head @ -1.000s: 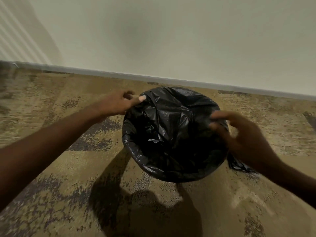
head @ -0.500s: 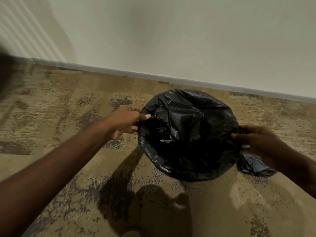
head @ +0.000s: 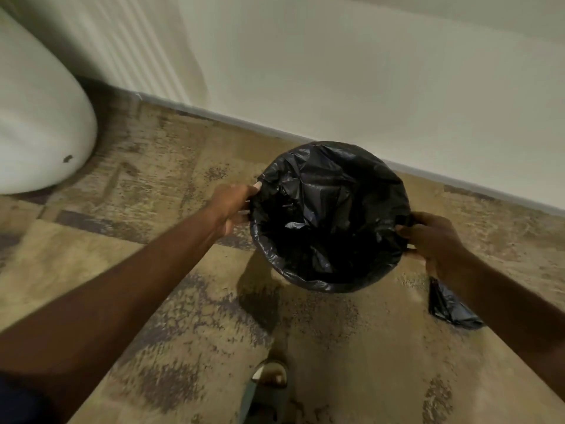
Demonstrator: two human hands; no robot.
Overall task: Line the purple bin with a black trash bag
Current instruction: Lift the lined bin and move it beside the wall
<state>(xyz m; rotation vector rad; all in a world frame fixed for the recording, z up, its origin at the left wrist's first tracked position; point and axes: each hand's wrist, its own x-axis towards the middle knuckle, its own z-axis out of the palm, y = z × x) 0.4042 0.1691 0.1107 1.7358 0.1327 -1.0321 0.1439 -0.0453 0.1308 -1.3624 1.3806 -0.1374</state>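
Note:
A black trash bag (head: 330, 215) lies crinkled inside a round bin and is folded over its whole rim, so the bin's purple body is hidden. The bin stands on patterned carpet close to the wall. My left hand (head: 230, 206) grips the bag-covered rim on the left side, thumb on top. On the right side of the rim, my right hand (head: 434, 240) holds the bag edge with curled fingers.
A second piece of black plastic (head: 449, 307) lies on the carpet under my right forearm. A large white rounded object (head: 36, 123) stands at the far left. The cream wall and baseboard (head: 305, 137) run behind the bin. My foot (head: 269, 377) shows at the bottom.
Both hands have closed on opposite sides of the bag-covered rim. The view has tilted down and swung left, bringing the white object and my foot into sight.

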